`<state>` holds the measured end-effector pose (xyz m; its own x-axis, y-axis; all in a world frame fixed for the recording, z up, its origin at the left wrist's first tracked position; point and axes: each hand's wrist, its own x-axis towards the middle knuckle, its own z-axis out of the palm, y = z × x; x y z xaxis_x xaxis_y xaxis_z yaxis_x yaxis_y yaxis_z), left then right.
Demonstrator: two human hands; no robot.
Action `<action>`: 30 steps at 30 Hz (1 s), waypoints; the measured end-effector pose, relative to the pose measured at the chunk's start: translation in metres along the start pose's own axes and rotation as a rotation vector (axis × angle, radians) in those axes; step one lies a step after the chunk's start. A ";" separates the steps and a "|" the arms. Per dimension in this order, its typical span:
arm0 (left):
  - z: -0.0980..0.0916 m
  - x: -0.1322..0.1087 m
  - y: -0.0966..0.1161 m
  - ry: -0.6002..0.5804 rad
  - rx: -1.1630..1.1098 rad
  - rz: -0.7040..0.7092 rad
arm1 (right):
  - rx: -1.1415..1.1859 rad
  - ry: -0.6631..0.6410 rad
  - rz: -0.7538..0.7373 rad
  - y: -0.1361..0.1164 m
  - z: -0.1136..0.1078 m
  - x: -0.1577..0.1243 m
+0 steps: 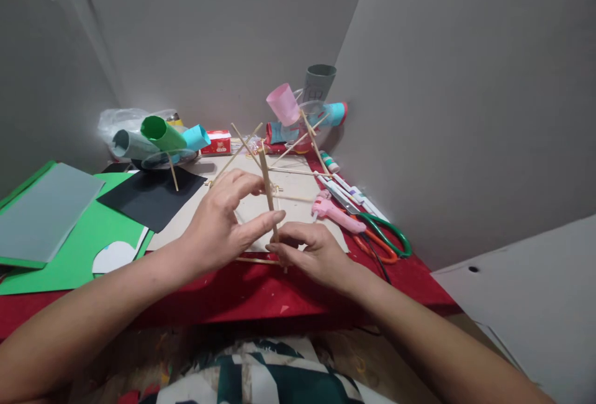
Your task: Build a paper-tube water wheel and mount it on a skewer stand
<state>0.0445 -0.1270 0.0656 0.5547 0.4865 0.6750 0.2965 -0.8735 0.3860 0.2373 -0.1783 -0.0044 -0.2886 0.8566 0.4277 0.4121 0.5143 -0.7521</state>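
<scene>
A thin wooden stick (266, 177) stands nearly upright before me, leaning slightly. My left hand (228, 211) curls around its middle, thumb on the near side and fingers behind. At its lower end my right hand (311, 252) pinches it between thumb and fingertips, close to a corner of a frame made of sticks. One bottom stick (258, 260) of that frame lies along the front. Other thin sticks (298, 171) rise and cross behind my hands, some joined with yellowish bands or glue. The exact joint under my right fingers is hidden.
A pink glue gun (338, 213), green-handled scissors (384, 233) and markers (349, 190) lie to the right. Paper cylinders (162, 133) stand at back left, and a pink one (283, 104) at back right. Green sheets (107, 224) and black paper (151, 196) cover the left. Grey walls enclose the red-covered table (209, 298).
</scene>
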 end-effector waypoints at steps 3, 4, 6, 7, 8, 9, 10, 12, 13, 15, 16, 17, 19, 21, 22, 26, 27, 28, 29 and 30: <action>0.001 0.008 0.000 -0.039 -0.088 0.026 | -0.045 0.005 -0.067 -0.003 0.000 -0.001; 0.001 0.010 0.000 -0.086 -0.119 0.020 | -0.060 0.008 -0.091 -0.005 0.000 -0.001; -0.001 0.012 0.000 -0.209 -0.193 -0.010 | -0.084 0.009 -0.120 -0.005 -0.005 -0.001; -0.003 0.013 0.000 -0.251 -0.229 -0.029 | -0.097 0.023 -0.122 -0.003 -0.010 -0.002; -0.006 0.013 0.000 -0.272 -0.252 -0.047 | -0.120 0.053 -0.115 0.001 -0.017 -0.003; -0.010 0.012 0.000 -0.259 -0.255 -0.062 | -0.160 0.096 -0.095 0.006 -0.025 -0.004; -0.013 0.011 -0.001 -0.221 -0.240 -0.071 | -0.224 0.153 -0.070 0.014 -0.035 -0.006; -0.021 0.007 -0.003 -0.135 -0.179 -0.070 | -0.446 0.287 -0.004 0.034 -0.056 -0.012; -0.025 0.005 -0.004 -0.104 -0.143 -0.071 | -0.591 0.287 0.051 0.045 -0.066 -0.016; -0.029 -0.002 -0.006 -0.066 -0.096 -0.079 | -0.850 0.205 0.143 0.067 -0.082 -0.024; -0.030 -0.006 -0.007 -0.067 -0.081 -0.089 | -0.937 0.134 0.196 0.075 -0.087 -0.028; -0.030 -0.010 -0.008 -0.074 -0.066 -0.101 | -1.002 0.067 0.239 0.082 -0.091 -0.031; -0.027 -0.017 -0.009 -0.099 -0.030 -0.101 | -1.059 -0.019 0.295 0.091 -0.094 -0.036; -0.022 -0.024 -0.010 -0.127 0.018 -0.067 | -1.065 -0.028 0.311 0.093 -0.093 -0.038; -0.019 -0.026 -0.011 -0.141 0.034 -0.035 | -1.059 -0.018 0.312 0.094 -0.092 -0.039; -0.013 -0.033 -0.012 -0.187 0.034 0.087 | -1.022 0.016 0.298 0.094 -0.091 -0.037; -0.013 -0.034 -0.012 -0.197 0.030 0.101 | -0.996 0.039 0.294 0.094 -0.092 -0.037; -0.013 -0.034 -0.012 -0.203 0.030 0.106 | -0.952 0.083 0.296 0.093 -0.093 -0.038; -0.013 -0.035 -0.011 -0.206 0.032 0.107 | -0.894 0.143 0.304 0.091 -0.095 -0.039; -0.013 -0.035 -0.011 -0.207 0.030 0.107 | -0.834 0.212 0.315 0.087 -0.097 -0.040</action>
<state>0.0117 -0.1338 0.0456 0.7309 0.3810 0.5663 0.2491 -0.9214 0.2984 0.3687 -0.1639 -0.0381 0.0735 0.9095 0.4092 0.9591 0.0481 -0.2791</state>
